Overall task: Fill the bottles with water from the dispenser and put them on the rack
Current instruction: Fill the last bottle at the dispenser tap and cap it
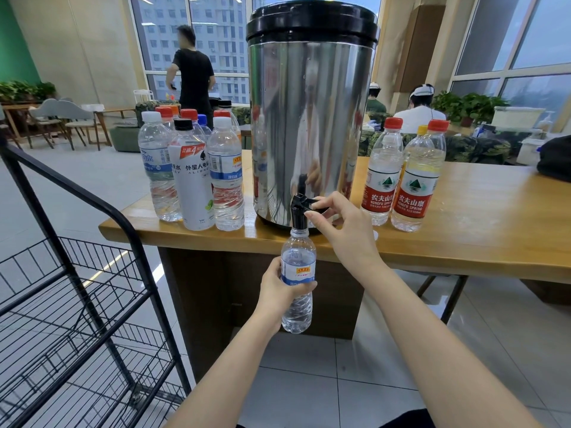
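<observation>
A tall steel water dispenser (312,118) with a black lid stands on the wooden table (463,236). Its black tap (301,208) juts over the front edge. My left hand (278,288) grips an uncapped clear bottle (298,307) with a blue-and-white label, held upright with its mouth right under the spout. My right hand (340,220) pinches the tap lever with thumb and fingers. The black wire rack (77,304) stands at the lower left with bare shelves.
Several capped bottles (191,171) cluster on the table left of the dispenser. Three bottles with red labels (404,177) stand to its right. A black bag (556,159) lies at the table's far right. People stand and sit in the background.
</observation>
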Demonstrator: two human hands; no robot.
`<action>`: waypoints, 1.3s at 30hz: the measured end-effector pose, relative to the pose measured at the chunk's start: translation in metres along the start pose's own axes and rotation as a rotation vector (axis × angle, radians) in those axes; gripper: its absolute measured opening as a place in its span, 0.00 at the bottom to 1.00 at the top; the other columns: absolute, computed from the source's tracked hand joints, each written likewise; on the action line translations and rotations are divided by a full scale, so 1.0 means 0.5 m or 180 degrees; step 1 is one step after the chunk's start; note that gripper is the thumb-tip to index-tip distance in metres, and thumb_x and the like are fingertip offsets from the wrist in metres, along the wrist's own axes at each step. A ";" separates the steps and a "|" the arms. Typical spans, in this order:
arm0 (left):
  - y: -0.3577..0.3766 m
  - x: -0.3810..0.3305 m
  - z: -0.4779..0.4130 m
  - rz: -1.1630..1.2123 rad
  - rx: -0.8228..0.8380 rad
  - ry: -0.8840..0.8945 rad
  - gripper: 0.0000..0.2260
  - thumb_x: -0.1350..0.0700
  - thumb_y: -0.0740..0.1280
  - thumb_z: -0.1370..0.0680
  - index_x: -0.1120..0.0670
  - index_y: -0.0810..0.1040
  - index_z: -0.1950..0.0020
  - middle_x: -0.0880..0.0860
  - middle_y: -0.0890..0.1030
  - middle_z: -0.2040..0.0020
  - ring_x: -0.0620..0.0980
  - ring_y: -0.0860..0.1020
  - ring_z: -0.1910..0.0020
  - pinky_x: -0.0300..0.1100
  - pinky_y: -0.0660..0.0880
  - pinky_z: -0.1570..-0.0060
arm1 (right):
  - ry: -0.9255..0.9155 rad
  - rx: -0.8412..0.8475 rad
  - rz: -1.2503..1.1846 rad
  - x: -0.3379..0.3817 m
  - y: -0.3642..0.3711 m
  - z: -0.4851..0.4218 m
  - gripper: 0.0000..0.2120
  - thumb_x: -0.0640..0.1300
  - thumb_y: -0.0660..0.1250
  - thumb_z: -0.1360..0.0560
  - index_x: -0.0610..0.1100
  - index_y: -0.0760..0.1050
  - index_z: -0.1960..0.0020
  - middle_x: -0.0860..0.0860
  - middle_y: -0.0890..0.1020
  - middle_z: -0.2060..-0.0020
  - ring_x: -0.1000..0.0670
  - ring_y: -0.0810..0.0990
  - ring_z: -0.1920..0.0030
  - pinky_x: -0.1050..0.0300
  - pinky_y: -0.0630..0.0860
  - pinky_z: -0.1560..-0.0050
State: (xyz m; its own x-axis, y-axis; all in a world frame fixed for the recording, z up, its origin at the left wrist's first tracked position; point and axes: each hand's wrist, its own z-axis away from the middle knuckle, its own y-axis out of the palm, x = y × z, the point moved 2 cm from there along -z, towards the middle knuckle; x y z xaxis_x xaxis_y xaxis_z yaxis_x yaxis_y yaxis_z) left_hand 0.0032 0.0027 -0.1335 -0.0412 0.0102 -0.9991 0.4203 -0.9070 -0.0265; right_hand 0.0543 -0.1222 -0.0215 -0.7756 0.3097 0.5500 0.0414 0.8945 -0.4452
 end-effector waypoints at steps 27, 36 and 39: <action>0.001 0.007 -0.003 -0.0043 -0.0018 -0.0009 0.31 0.62 0.79 0.33 0.50 0.72 0.34 0.48 0.79 0.39 0.48 0.77 0.39 0.46 0.75 0.41 | -0.0030 0.0016 0.0015 0.001 -0.002 0.000 0.11 0.55 0.66 0.24 0.48 0.76 0.49 0.54 0.81 0.55 0.54 0.79 0.56 0.46 0.78 0.56; -0.002 0.007 -0.003 -0.0016 -0.0012 0.0017 0.31 0.63 0.79 0.33 0.50 0.72 0.34 0.48 0.79 0.40 0.47 0.77 0.40 0.43 0.74 0.44 | -0.0034 0.0016 0.0011 0.000 -0.002 0.001 0.13 0.58 0.65 0.25 0.49 0.76 0.49 0.53 0.81 0.57 0.53 0.79 0.56 0.44 0.78 0.57; 0.000 0.008 -0.004 -0.0043 -0.0021 0.0014 0.31 0.63 0.79 0.33 0.50 0.72 0.33 0.48 0.79 0.39 0.47 0.76 0.39 0.44 0.74 0.42 | -0.0029 0.0023 -0.0007 0.000 -0.002 0.002 0.13 0.57 0.65 0.25 0.49 0.76 0.49 0.53 0.81 0.56 0.53 0.79 0.56 0.44 0.78 0.57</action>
State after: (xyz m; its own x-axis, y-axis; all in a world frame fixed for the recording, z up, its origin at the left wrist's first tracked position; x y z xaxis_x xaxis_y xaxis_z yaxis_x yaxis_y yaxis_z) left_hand 0.0047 0.0035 -0.1377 -0.0428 0.0243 -0.9988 0.4256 -0.9040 -0.0402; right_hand 0.0536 -0.1232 -0.0215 -0.7814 0.3047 0.5445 0.0352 0.8927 -0.4492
